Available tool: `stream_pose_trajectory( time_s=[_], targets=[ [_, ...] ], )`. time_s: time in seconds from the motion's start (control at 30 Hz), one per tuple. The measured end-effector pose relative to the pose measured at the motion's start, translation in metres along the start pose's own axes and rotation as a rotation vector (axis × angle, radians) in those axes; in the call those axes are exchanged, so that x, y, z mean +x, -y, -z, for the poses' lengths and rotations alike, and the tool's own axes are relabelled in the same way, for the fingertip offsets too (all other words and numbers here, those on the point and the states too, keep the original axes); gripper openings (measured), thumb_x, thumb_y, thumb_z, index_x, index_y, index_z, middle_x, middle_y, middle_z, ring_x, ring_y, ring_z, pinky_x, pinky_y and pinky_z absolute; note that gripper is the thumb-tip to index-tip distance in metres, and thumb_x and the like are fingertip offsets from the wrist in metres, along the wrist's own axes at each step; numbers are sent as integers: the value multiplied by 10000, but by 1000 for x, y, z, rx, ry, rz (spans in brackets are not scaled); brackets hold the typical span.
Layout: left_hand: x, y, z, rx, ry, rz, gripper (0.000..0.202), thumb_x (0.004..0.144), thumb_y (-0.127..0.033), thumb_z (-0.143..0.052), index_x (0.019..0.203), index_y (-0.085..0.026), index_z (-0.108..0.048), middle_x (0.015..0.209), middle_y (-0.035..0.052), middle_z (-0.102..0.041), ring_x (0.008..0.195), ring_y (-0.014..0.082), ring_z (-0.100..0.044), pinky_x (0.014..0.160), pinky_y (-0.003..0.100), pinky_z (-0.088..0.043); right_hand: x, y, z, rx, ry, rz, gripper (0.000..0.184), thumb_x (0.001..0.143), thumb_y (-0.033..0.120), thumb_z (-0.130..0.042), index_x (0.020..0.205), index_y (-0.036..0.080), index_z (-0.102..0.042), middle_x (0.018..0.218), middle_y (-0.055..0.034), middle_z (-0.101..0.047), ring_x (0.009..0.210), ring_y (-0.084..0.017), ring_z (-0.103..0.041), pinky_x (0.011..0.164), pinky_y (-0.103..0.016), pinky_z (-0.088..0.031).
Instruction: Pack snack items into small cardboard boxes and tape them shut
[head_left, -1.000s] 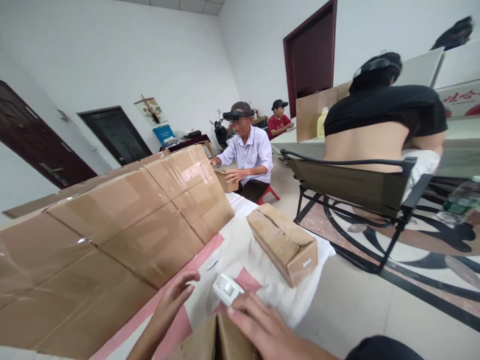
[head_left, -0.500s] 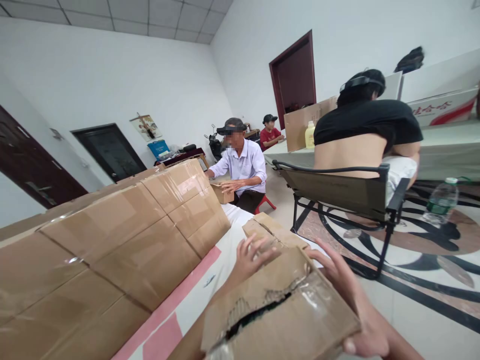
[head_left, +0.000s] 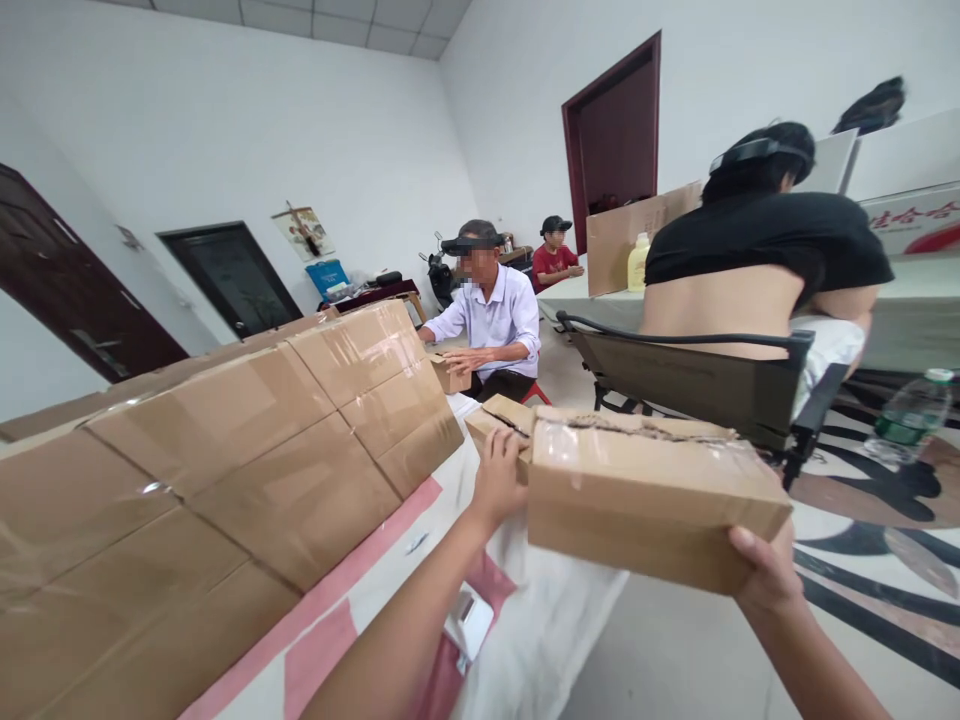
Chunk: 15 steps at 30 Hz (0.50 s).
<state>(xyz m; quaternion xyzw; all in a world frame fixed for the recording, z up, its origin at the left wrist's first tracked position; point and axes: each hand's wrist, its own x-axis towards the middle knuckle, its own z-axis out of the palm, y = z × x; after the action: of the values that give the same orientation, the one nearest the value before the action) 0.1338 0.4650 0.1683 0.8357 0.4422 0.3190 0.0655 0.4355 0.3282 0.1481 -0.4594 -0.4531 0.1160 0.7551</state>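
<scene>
A torn-topped cardboard box (head_left: 637,510) is held up at an angle over the table's right edge, clear tape along its top. My right hand (head_left: 769,570) grips its right end, thumb on the near face and fingers hidden behind. At its left end my left hand (head_left: 501,478) is closed with fingers curled; its thumb is hidden. Just beyond those fingers lies a second cardboard box (head_left: 504,408) with a dark slit in its top, partly covered by the first. Whether my left fingers also touch this second box, I cannot tell.
Stacked taped cartons (head_left: 247,440) line the left of the cloth-covered table (head_left: 555,610). A small white object (head_left: 470,622) lies near my left forearm. Across the table a person (head_left: 495,320) handles another box. To the right, a person sits in a folding chair (head_left: 690,385) near a bottle (head_left: 911,415).
The torn box has turned and moved away from me, showing its long side. My left hand has gone from spread fingers to closed at its left end. My view has shifted slightly.
</scene>
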Motion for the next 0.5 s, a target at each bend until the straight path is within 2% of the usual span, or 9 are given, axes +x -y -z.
stream_pose_trajectory(
  time_s=[0.1, 0.17, 0.33, 0.5],
  targets=[
    [17, 10, 0, 22, -68, 39, 598, 761, -349, -809, 1290, -215, -566, 1475, 166, -430, 1523, 412, -198, 1234, 616, -269, 5, -14, 5, 36, -123, -120, 903, 688, 612, -757, 1467, 243, -482, 1386, -185, -558, 1235, -434, -562, 957, -575, -478],
    [30, 23, -1, 19, -98, 64, 620, 744, -322, -813, 1290, -200, -546, 1484, 172, -410, 1529, 412, -173, 1237, 618, -248, 5, -18, 6, -19, -155, -112, 929, 651, 569, -803, 1453, 233, -475, 1358, -167, -558, 1260, -427, -536, 941, -567, -491],
    [54, 62, -6, -14, -117, 73, 670, 739, -315, -810, 1320, -195, -499, 1528, 179, -354, 1549, 411, -102, 1254, 614, -180, -9, -25, -1, -298, 14, -15, 1041, 591, 526, -879, 1471, 195, -433, 1366, -176, -499, 1218, -395, -532, 798, -453, -538],
    [67, 81, -7, -40, -93, 67, 740, 741, -355, -808, 1375, -177, -470, 1551, 194, -317, 1555, 413, -68, 1263, 603, -143, -26, -39, -32, -397, 112, 44, 1112, 628, 575, -852, 1515, 177, -313, 1400, -188, -397, 1275, -405, -453, 923, -538, -512]
  ],
)
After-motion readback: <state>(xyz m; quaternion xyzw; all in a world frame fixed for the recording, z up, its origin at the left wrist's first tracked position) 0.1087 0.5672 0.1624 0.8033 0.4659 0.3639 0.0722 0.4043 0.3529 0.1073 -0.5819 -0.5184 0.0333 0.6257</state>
